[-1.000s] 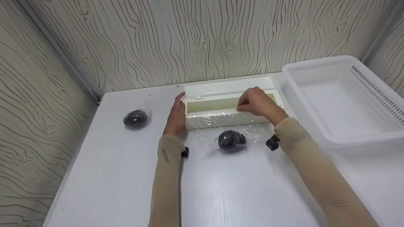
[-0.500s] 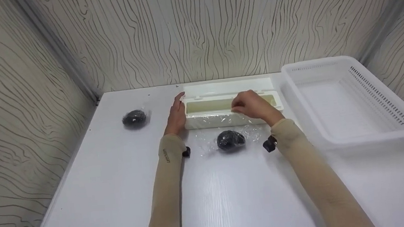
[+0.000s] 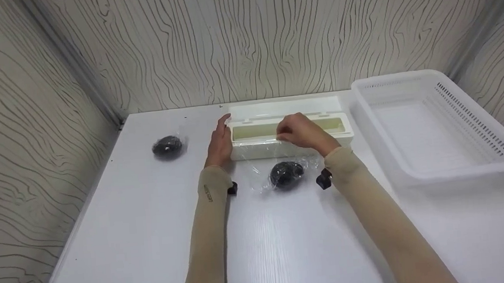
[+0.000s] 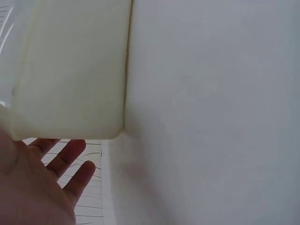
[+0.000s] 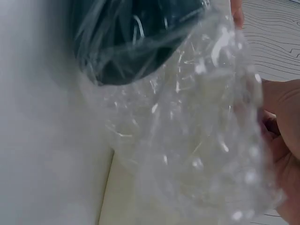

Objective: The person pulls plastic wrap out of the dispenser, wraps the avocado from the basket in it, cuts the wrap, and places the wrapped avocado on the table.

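A white plastic-wrap dispenser box (image 3: 341,142) lies lengthwise near the back wall, its lid raised behind. My left hand (image 3: 219,145) rests against its left end, fingers extended; the left wrist view shows this hand (image 4: 37,183) under the box's end (image 4: 75,75). At the front top edge, my right hand (image 3: 301,131) pinches clear plastic wrap (image 3: 256,170); its fingertips are partly hidden. The wrap trails down over a dark oval object (image 3: 286,174) on the table. Up close, crumpled wrap (image 5: 187,140) covers that dark object (image 5: 136,42) beside my curled fingers.
A second dark oval object (image 3: 167,147), wrapped in clear film, sits to the left on the white table (image 3: 143,240). A white perforated basket (image 3: 443,173) stands at the right. Wood-patterned walls (image 3: 244,38) close off the back and sides.
My right hand has slid left along the dispenser's front edge. The wrap at the right end has come away from the box front. My left hand stays in place.
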`<move>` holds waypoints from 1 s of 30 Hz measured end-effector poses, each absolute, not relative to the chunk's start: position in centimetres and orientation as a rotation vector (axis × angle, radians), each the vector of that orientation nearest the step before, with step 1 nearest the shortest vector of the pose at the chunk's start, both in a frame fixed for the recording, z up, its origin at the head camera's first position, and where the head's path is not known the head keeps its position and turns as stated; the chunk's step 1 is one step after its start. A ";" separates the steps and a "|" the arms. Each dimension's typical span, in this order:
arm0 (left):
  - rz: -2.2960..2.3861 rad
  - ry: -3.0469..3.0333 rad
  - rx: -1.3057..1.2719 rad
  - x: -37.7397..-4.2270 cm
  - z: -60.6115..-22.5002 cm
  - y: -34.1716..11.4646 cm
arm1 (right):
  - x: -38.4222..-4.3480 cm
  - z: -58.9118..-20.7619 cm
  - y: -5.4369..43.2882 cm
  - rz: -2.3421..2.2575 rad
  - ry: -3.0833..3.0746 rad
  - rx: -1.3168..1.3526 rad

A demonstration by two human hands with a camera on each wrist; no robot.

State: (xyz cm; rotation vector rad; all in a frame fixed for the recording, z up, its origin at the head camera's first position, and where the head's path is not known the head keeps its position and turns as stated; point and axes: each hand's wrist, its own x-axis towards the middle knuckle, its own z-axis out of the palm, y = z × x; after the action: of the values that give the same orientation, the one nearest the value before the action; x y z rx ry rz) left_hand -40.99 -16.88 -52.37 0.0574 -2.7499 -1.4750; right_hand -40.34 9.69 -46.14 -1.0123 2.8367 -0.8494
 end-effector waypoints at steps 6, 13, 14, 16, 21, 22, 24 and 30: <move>-1.466 -2.748 0.062 -40.9 -52.4 -17.0 | -40.2 -46.1 8.6 -0.832 2.844 -0.984; -1.463 -2.724 0.037 -41.0 -52.3 -16.9 | -40.4 -46.1 7.8 -0.828 2.843 -0.992; -1.461 -2.722 0.035 -41.0 -52.3 -16.9 | -40.3 -46.1 7.7 -0.827 2.849 -0.990; -1.454 -2.728 0.044 -41.0 -52.4 -16.9 | -40.3 -46.2 7.3 -0.828 2.859 -0.971; -1.432 -2.738 0.066 -41.0 -52.5 -16.7 | -40.1 -46.5 6.0 -0.821 2.850 -0.975; -1.429 -2.743 0.061 -41.0 -52.6 -16.6 | -40.1 -46.5 5.8 -0.821 2.849 -0.984; -1.421 -2.763 0.060 -41.1 -52.6 -16.5 | -40.1 -46.5 5.4 -0.804 2.857 -0.996; -1.420 -2.781 0.067 -41.1 -52.4 -16.8 | -40.4 -46.5 5.4 -0.837 2.851 -1.018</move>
State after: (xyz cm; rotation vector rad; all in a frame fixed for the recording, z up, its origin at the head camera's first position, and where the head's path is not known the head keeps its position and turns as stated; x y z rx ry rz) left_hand -41.08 -16.79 -52.36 0.0671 -2.7810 -1.4195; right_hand -40.42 5.44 -46.49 -1.0181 2.8514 -0.8375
